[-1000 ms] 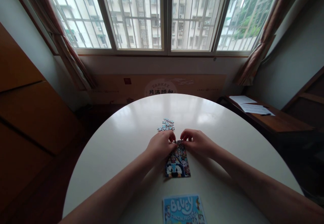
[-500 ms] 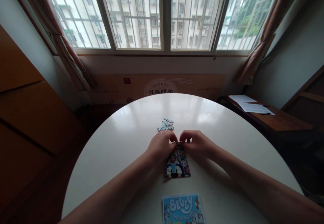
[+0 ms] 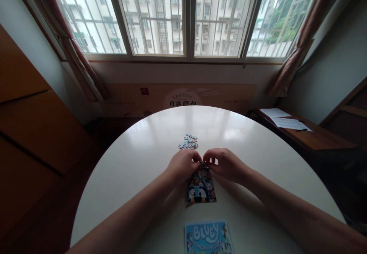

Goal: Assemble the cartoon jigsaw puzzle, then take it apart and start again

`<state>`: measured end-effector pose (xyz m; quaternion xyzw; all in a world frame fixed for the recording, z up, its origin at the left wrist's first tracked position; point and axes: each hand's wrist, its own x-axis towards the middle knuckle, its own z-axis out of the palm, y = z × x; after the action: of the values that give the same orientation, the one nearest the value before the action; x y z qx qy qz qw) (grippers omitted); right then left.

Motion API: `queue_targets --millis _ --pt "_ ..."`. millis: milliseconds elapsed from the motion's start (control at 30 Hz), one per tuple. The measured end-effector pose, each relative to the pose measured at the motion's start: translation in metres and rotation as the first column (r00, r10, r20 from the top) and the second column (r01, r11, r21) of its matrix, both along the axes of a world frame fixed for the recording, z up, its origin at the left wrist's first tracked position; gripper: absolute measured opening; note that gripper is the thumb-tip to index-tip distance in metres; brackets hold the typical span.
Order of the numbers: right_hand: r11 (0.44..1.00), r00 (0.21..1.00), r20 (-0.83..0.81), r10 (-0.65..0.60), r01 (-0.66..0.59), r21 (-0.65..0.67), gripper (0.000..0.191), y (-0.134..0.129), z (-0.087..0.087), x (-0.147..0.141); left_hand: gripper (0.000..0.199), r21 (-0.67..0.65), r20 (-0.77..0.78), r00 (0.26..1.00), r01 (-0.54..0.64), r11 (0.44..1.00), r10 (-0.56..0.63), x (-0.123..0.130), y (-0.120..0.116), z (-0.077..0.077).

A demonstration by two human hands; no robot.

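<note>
A dark, colourful jigsaw puzzle (image 3: 200, 193) with a blue dog's face lies flat on the white table. My left hand (image 3: 185, 165) is closed in a pinch at its far edge, the wrist covering part of the puzzle's left side. Opposite it, my right hand (image 3: 225, 163) pinches at the same edge, fingertips almost meeting the left ones. Between the fingertips a small puzzle piece (image 3: 203, 164) shows, mostly hidden. Just beyond my hands lies a small heap of loose puzzle pieces (image 3: 189, 142).
A light-blue Bluey picture card (image 3: 208, 236) lies on the round white table (image 3: 120, 170), near me. Beyond the far edge stands a long printed box (image 3: 126, 97) under the window. To the right, papers (image 3: 289, 123) and a pen rest on a brown side table (image 3: 323, 139).
Both hands stay at the puzzle's far edge. My right fingers have shifted slightly, showing a little more of the small piece. The whole view has moved very slightly.
</note>
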<state>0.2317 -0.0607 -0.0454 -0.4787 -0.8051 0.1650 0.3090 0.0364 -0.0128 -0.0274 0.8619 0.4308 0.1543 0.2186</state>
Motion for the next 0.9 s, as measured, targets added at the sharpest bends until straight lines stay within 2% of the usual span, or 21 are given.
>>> queue_targets --millis 167,367,600,767,900 --pt "0.998 0.999 -0.010 0.044 -0.043 0.055 0.021 -0.003 0.003 -0.003 0.015 0.029 -0.010 1.000 0.011 1.000 -0.011 0.000 0.002 -0.002" --pt "0.998 0.996 -0.063 0.058 -0.056 0.028 0.027 0.000 0.000 -0.001 0.013 0.048 0.002 1.000 0.025 0.999 -0.025 -0.001 0.004 -0.007" --pt "0.998 0.997 -0.045 0.058 -0.057 0.012 0.031 0.002 -0.001 0.002 0.012 0.017 0.008 1.000 0.022 1.000 -0.022 0.000 0.002 -0.003" --pt "0.997 0.995 -0.077 0.065 -0.068 -0.047 0.043 0.006 -0.009 0.004 0.013 0.038 0.020 0.999 0.043 0.998 -0.044 0.000 0.005 -0.007" --pt "0.994 0.994 -0.104 0.034 -0.045 -0.103 0.037 0.007 -0.007 0.004 0.017 0.006 0.049 0.998 0.041 0.999 -0.042 -0.002 0.006 -0.007"
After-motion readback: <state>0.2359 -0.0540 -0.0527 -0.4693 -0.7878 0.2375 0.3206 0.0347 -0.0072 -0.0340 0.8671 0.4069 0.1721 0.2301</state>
